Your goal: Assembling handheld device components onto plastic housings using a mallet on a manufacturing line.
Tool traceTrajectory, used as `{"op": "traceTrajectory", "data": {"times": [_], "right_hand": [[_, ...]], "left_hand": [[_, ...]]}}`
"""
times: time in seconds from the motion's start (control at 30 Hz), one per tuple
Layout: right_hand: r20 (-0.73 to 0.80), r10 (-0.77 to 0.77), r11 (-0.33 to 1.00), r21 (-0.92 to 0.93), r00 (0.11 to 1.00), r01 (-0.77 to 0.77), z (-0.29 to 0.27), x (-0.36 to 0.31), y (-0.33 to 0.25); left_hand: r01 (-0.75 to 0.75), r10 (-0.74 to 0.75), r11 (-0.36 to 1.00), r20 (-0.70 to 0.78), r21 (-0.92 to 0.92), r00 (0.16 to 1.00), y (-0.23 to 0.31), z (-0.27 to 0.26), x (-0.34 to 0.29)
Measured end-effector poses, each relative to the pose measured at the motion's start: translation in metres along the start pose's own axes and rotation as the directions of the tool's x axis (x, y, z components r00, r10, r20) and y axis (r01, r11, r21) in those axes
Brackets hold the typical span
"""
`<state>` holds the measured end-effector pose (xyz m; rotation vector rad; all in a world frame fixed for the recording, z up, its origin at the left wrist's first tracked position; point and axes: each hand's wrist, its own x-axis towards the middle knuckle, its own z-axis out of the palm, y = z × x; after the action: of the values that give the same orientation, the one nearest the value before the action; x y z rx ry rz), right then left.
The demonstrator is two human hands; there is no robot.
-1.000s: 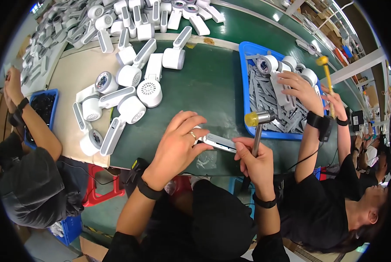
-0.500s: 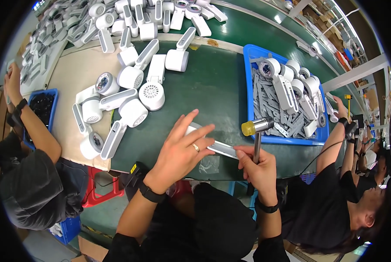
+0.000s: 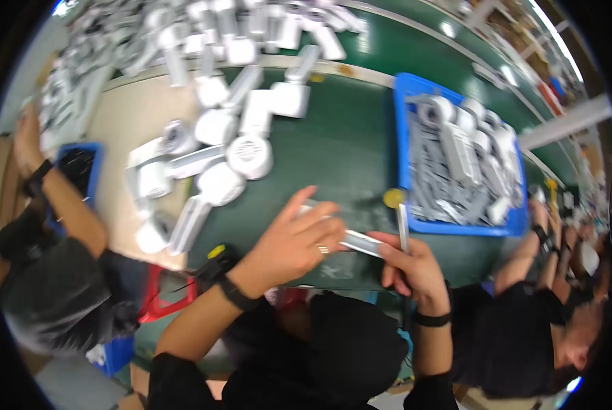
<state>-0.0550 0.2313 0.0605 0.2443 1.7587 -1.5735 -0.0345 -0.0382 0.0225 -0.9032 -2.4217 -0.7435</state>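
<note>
A white fan handle (image 3: pixel 362 243) with a grey strip lies between my two hands, low over the green table; its other end is hidden under my left fingers. My left hand (image 3: pixel 295 240), with a ring on one finger, is closed over that end. The thumb and fingers of my right hand (image 3: pixel 416 270) pinch the near end. That same hand also keeps hold of a hammer (image 3: pixel 403 229), its metal shaft upright and its yellow tip (image 3: pixel 392 198) beside the blue tray. The rest of the hammer head is blurred.
White handheld fans (image 3: pixel 250 156) lie grouped on brown paper and the table at left, with a large heap behind. The blue tray (image 3: pixel 401 147) at right holds grey strips and several fans. Co-workers sit at both sides; one's arm (image 3: pixel 73 205) is at far left.
The whole view has shifted and blurred slightly. My left fingers, spread before, have drawn together over the fan. In my right hand the hammer has turned, its head showing less.
</note>
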Motion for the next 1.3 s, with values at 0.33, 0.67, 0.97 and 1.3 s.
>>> {"op": "traceTrajectory", "data": {"times": [0.33,0.67,0.97,1.3], "right_hand": [[0.016,-0.131,0.991,0.018,0.991,0.13,-0.026,0.02,0.041],[0.037,-0.097,0.995,0.026,0.995,0.096,-0.006,0.015,0.021],[-0.032,-0.085,0.996,0.013,0.996,0.085,-0.013,-0.004,0.02],[-0.199,-0.263,0.963,0.01,0.944,0.271,0.006,-0.021,0.022]], "left_hand": [[0.006,0.001,0.996,-0.081,0.089,0.997,0.014,0.023,-0.006],[-0.086,0.086,0.996,-0.003,-0.021,0.996,0.018,0.024,0.005],[-0.198,0.198,0.98,-0.039,0.02,0.979,0.024,0.036,0.019],[-0.153,0.158,0.984,-0.05,0.096,0.986,0.021,0.028,0.019]]}}
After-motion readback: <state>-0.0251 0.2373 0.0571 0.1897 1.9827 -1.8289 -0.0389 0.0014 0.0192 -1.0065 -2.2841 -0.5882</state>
